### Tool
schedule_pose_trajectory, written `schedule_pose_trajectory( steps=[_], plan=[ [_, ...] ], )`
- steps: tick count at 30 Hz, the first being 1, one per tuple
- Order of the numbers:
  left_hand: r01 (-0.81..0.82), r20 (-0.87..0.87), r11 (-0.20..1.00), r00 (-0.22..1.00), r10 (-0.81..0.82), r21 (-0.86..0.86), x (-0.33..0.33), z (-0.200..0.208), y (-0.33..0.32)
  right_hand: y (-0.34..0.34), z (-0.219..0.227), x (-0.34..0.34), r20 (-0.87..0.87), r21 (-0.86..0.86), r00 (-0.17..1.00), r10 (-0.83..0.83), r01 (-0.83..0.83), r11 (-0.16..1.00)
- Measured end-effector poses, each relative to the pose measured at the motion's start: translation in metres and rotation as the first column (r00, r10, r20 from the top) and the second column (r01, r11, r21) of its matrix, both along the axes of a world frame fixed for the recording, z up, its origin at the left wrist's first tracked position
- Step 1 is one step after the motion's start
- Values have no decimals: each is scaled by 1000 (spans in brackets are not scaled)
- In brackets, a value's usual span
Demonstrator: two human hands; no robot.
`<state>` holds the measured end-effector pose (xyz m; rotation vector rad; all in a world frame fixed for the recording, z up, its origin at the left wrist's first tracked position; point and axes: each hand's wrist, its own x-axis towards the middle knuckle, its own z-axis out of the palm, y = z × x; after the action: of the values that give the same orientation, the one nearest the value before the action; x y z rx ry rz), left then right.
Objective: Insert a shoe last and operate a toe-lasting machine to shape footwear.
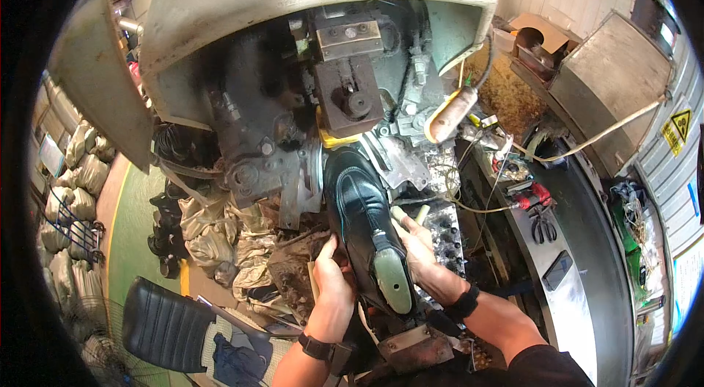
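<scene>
At the machine [349,94], we've a blk shoe [356,193] w/ green last [394,281] inside. Our L hand [334,286] grips its L side, R hand [425,253] its R.

To your left is a black chair [163,325], a dark cloth [238,363] on its seat; pale sacks [89,176] lie beyond. To your right, a phone [557,270], scissors [543,221] and a red tool [537,196] lie on the table [570,321]; a yellow sign [677,132] is on the wall [688,90].
</scene>
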<state>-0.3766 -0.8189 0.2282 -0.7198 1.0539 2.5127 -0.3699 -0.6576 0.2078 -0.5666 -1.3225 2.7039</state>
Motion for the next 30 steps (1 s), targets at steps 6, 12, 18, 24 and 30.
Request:
schedule_pose_trajectory(
  steps=[6, 12, 18, 24, 30],
  plan=[
    [7, 54, 1000, 998, -8, 14, -12, -21, 0, 1, -6, -2, 55, -116, 998, 0, 6, 993],
    [-95, 71, 995, 993, 96, -17, -17, -40, 9, 8, -23, -11, -1, -201, 1000, 13, -13, 980],
    [-203, 29, 966, 979, 201, 160, -30, -66, 22, 11, -40, -25, -136, -244, 991, 5, -38, 969],
    [-274, -100, 961, 956, 275, 26, -29, -74, 26, 9, -24, -26, -71, -221, 997, -37, 20, 975],
    [-187, -73, 982, 980, 185, -18, -26, -39, 24, 6, -7, -21, 3, -260, 999, -53, 52, 964]
  ],
)
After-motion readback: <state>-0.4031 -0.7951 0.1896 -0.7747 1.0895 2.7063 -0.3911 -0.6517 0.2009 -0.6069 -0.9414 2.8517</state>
